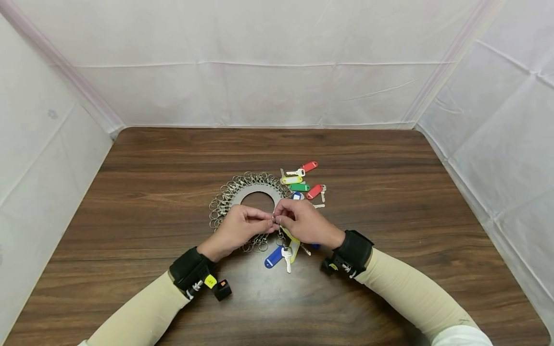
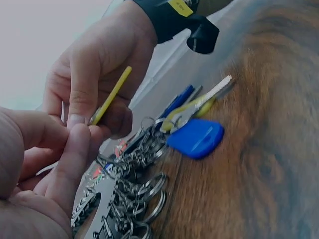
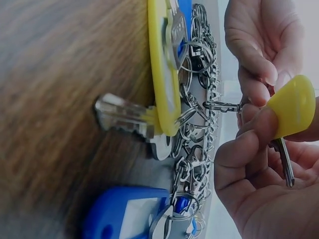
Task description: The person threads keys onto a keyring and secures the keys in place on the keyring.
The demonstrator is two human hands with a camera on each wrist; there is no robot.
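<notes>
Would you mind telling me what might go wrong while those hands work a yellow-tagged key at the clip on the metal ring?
1. The right hand only pinches the yellow tag, so the key might slip.
2. The left hand holds a small clip, which could snap back on a fingertip.
3. Loose split rings crowd close by and could snag the blue tag.

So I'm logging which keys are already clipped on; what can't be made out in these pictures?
- Head view: the clip between the left hand and right hand is too small, and fingers cover it.
- Head view: the right hand hides part of the ring plate and some tags.
- Right wrist view: the yellow tag is partly behind fingers; its label is unreadable.
- Left wrist view: the blue tag is blurred.
</notes>
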